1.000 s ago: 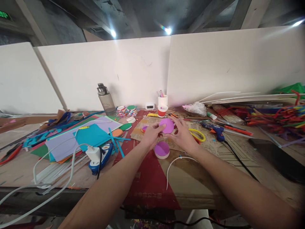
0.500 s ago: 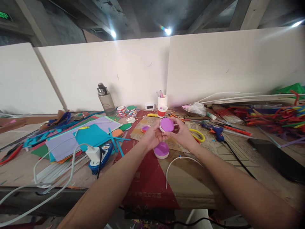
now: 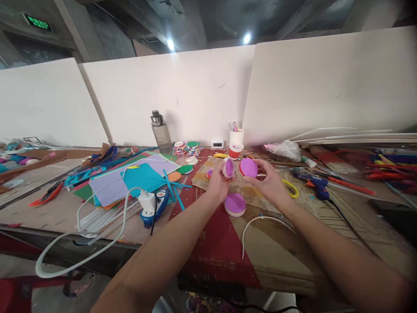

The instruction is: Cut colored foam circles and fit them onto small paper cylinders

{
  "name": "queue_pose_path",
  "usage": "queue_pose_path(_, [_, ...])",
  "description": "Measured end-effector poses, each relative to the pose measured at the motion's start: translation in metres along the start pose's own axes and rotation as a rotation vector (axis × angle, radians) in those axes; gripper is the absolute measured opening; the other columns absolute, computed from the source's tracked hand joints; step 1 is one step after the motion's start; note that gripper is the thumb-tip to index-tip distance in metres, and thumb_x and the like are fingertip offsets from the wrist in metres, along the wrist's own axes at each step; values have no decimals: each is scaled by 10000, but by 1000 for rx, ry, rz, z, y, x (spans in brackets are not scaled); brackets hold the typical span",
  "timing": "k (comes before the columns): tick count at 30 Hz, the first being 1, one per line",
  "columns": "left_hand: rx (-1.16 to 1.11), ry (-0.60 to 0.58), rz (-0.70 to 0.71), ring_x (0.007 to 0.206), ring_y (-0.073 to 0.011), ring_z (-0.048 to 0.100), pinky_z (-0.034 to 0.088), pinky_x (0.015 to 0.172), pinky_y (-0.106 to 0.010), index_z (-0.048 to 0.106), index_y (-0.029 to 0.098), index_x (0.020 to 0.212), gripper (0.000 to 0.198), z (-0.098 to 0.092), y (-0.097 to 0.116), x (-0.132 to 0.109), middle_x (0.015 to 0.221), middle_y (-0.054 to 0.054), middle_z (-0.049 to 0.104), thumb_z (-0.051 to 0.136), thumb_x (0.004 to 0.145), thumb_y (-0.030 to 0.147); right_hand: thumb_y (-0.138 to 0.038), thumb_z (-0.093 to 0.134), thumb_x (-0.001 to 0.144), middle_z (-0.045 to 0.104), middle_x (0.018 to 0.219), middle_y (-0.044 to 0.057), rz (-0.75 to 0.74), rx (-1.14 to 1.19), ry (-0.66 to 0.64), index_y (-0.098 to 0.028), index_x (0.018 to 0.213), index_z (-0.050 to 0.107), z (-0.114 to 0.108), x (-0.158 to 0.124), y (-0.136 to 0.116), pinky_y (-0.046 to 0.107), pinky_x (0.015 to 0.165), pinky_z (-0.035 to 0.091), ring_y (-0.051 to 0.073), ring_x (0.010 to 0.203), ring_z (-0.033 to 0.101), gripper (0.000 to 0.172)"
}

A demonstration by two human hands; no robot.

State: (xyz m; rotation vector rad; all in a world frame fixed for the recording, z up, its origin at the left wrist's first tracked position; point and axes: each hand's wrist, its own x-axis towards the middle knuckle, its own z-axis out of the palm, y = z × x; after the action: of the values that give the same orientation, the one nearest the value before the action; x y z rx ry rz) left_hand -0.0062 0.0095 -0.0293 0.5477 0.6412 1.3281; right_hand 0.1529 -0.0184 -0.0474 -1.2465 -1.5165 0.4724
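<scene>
Blue paper point(image 3: 141, 179) lies left of centre, under the grey bottle point(image 3: 161, 137) that stands upright farther up the frame. Near the middle, the left hand point(image 3: 219, 184) has its fingers closed around a white-sided round piece point(image 3: 229, 168), held tipped on edge; its purple face turns toward the right of the frame, so it appears as a narrow oval whose long axis runs nearly upright. Just below and right of that hand, a purple-topped round piece point(image 3: 235, 203) lies flat, face up, at lower centre. Right of the white-sided piece and apart from it, a red-edged purple disc point(image 3: 248, 168) is raised with its broad face toward the camera, pinched at its right side by the right hand point(image 3: 269, 180). Half a second ago both hands met around a single purple-topped bundle; now they hold two separate pieces, and the surroundings sit farther right in the frame, the black slab point(image 3: 395, 215) partly cut off at the right edge.
</scene>
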Motion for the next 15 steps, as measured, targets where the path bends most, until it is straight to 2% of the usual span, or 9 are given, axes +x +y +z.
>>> queue_pose_path(2, [-67, 60, 86, 576, -111, 531, 399, 486, -230, 595, 175, 815, 166, 2, 5, -1, 720, 1, 611, 657, 806, 328, -446, 746, 701, 636, 1191, 120, 21, -134, -40, -189, 1196, 592, 0, 1, 7, 421, 842, 528, 248, 964, 617, 578])
queue_pose_path(4, [-122, 90, 129, 552, -109, 514, 374, 462, -232, 571, 184, 793, 176, 4, 10, -3, 680, 15, 581, 652, 813, 339, -397, 750, 693, 651, 1170, 134, 27, -305, -137, -174, 1176, 620, 1, 1, 15, 456, 921, 499, 285, 1043, 607, 548])
queue_pose_path(8, [-186, 51, 134, 539, -115, 519, 347, 449, -228, 556, 194, 804, 222, 6, 14, -7, 659, 18, 575, 626, 837, 402, -392, 787, 668, 654, 1184, 178, 17, -556, -322, -150, 1220, 637, 5, -4, 31, 517, 1019, 432, 359, 1169, 566, 621])
queue_pose_path(11, [-199, -54, 56, 535, -132, 536, 331, 450, -229, 574, 186, 831, 294, 5, 16, -8, 689, -22, 622, 544, 877, 475, -443, 765, 697, 645, 1227, 172, -30, -544, -289, -171, 1255, 625, 3, -2, 35, 524, 1028, 426, 362, 1216, 547, 636])
queue_pose_path(15, [-227, -329, -88, 540, -148, 544, 343, 471, -246, 640, 157, 915, 450, 4, 31, -11, 788, -103, 682, 426, 912, 553, -419, 655, 804, 676, 1153, 157, -115, -402, -202, -176, 1137, 668, 3, 18, 21, 487, 935, 492, 316, 1082, 620, 412])
